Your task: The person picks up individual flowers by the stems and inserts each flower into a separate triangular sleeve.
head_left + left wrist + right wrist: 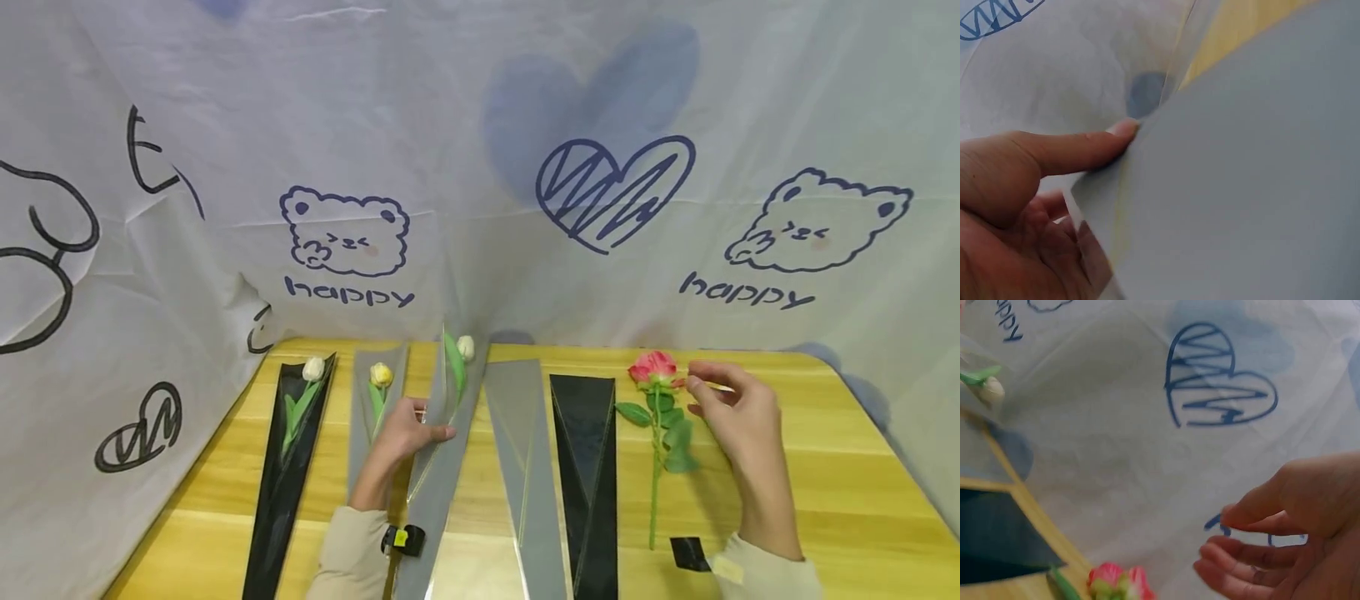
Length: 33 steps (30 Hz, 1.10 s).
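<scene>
Left sleeve point(347, 557); black wrapper point(586, 475) beside rose point(661, 402).

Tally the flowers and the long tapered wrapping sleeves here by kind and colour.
White cup-shaped tulips: 2
Yellow cup-shaped tulip: 1
Pink ruffled rose: 1
Grey tapered plastic-looking sleeves: 3
Black tapered plastic-looking sleeves: 2
Total: 9
</scene>
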Motion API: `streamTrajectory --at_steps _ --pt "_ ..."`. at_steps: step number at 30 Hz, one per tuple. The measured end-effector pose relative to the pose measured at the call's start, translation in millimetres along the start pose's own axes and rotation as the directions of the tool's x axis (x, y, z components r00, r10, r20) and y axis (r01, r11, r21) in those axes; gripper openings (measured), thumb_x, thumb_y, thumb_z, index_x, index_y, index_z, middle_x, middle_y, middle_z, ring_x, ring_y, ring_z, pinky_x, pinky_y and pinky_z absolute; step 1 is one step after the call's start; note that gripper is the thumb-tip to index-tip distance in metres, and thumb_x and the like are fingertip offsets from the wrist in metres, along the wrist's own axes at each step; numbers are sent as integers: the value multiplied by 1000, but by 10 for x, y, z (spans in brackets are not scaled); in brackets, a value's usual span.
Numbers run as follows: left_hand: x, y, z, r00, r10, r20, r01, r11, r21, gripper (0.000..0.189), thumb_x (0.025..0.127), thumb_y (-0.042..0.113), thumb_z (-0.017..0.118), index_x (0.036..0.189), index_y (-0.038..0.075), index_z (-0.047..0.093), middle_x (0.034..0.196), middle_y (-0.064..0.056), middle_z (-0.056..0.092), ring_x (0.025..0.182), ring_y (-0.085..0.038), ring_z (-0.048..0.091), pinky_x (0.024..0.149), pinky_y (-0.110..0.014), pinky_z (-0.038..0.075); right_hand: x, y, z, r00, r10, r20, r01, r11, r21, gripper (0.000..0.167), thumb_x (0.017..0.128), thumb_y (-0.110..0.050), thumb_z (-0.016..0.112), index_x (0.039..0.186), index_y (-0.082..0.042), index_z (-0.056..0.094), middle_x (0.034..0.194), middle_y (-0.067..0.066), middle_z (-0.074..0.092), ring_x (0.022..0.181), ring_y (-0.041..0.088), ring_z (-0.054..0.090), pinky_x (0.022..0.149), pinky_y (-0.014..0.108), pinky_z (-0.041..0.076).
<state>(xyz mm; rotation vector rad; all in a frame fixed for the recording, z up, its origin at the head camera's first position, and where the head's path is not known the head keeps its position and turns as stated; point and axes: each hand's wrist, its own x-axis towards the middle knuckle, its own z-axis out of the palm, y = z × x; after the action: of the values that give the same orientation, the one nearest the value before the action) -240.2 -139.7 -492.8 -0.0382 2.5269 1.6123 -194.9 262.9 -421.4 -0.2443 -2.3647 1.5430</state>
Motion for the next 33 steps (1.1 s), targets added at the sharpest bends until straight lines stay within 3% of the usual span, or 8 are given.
streamTrajectory --at_steps 3,7,9,15,19,24,28,33 --pt "1 -38 -55 1000 -24 4 23 998 67 27 81 3 85 101 -8 70 84 -11 70 71 -20 63 62 -34 54 65 132 0 996 21 90 -8 989 -144 31 103 -14 62 126 7 65 124 28 64 82 6 69 68 22 58" --pt "-35 6 -183 995 -98 15 95 987 128 42 90 14 80 119 -13 65 94 -20 69 74 -24 66 62 -35 57 129 284 41 987 50 153 -4 959 -284 31 102 -14 61 124 7 66 119 29 66 81 30 73 64 29 57" --pt "-64 63 -257 992 -121 25 115 979 167 49 96 18 74 128 -16 59 104 -27 68 79 -28 69 66 -38 59 143 344 74 985 57 162 -1 945 -328 31 101 -14 61 122 7 66 114 26 67 81 31 71 65 32 54" --pt "-142 238 -296 999 -38 -32 47 934 355 45 101 20 66 133 -11 59 115 -26 69 95 -35 70 79 -46 57 161 469 224 981 79 180 -5 925 -379 30 101 -13 61 121 8 66 106 22 67 91 36 62 67 40 48" --pt "-75 334 -9 998 67 -20 -53 914 403 29 99 19 70 115 -5 72 102 -16 74 91 -30 69 77 -43 57 156 539 292 986 75 148 -10 918 -397 28 100 -12 63 117 9 66 102 22 68 87 34 64 68 42 50" --pt "189 507 478 985 171 20 -163 891 424 25 97 20 73 82 -1 72 74 -2 65 64 -14 54 58 -30 46 153 601 294 997 12 75 21 906 -423 26 98 -13 68 110 11 69 94 22 71 82 36 66 69 47 52" --pt "370 615 780 990 127 -65 -74 849 524 40 91 30 80 74 -1 63 78 -12 56 64 -21 49 56 -33 45 163 626 318 999 -19 46 37 900 -435 28 97 -16 70 107 10 71 93 23 71 81 37 67 70 49 52" --pt "406 572 993 988 62 -138 40 770 636 52 74 41 92 84 -4 68 111 -25 58 93 -34 60 79 -45 56 155 659 416 997 59 56 -30 903 -428 32 98 -21 70 108 10 69 94 23 70 81 35 66 64 43 53"
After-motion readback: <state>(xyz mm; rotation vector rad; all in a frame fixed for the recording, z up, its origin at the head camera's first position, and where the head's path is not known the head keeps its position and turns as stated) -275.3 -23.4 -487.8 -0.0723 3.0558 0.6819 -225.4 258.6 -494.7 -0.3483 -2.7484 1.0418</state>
